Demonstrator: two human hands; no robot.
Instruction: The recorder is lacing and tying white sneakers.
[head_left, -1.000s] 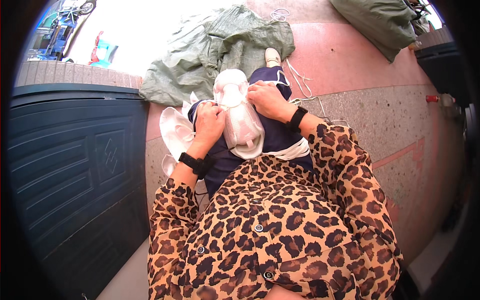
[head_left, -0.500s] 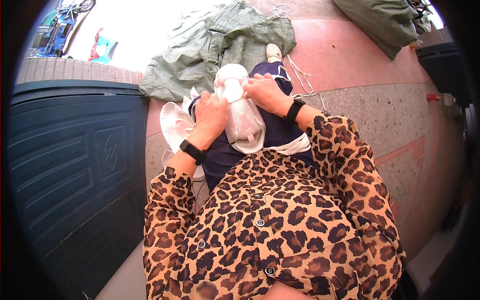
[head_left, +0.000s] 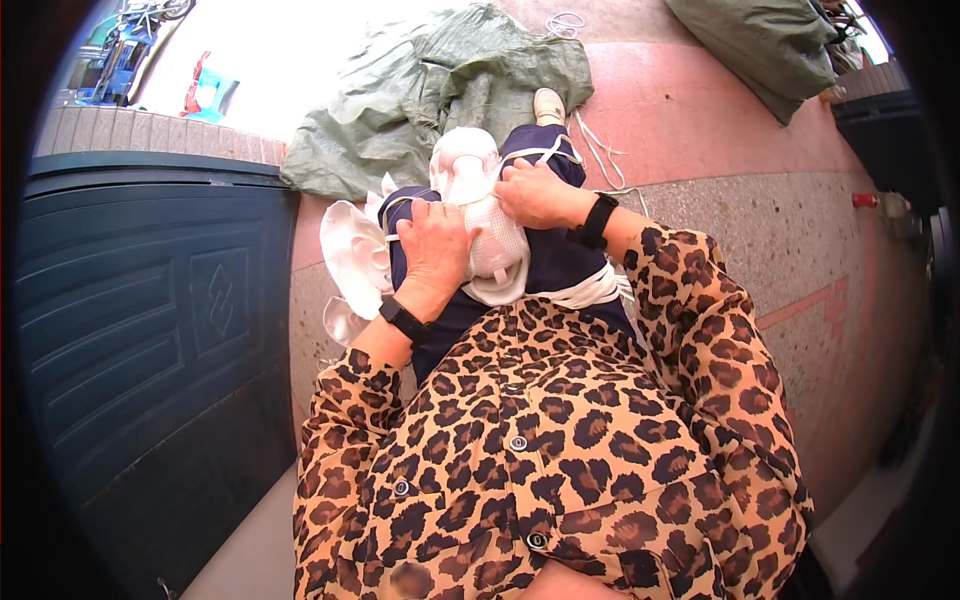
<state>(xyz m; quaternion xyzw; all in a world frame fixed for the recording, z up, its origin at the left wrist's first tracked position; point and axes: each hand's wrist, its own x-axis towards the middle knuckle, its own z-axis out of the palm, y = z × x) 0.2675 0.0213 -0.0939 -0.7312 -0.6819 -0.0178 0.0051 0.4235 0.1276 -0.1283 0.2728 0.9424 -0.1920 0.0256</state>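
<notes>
A white shoe [head_left: 492, 238] with a mesh-textured upper lies lengthwise on my lap between my thighs, its rounded end pointing away from me. My left hand [head_left: 435, 248] is closed at its left side, and my right hand [head_left: 540, 195] pinches at its right side. A thin white shoelace [head_left: 548, 152] runs from my right fingers over my right knee; another strand loops by my left hand across the left thigh. Fingers hide part of the shoe's middle. A bundle of white laces [head_left: 582, 291] rests on my right thigh.
More white shoes [head_left: 352, 245] sit on the floor beside my left leg. A green tarp sheet [head_left: 370, 130] spreads ahead of my feet, and a full green sack [head_left: 755, 50] stands at far right. A dark blue panelled door [head_left: 160, 300] is close on the left. Loose cord [head_left: 605, 155] lies near my right foot.
My left hand has come down and rightward toward the shoe's middle. My right hand is slightly lower. Lace strands now show over both thighs beside the hands.
</notes>
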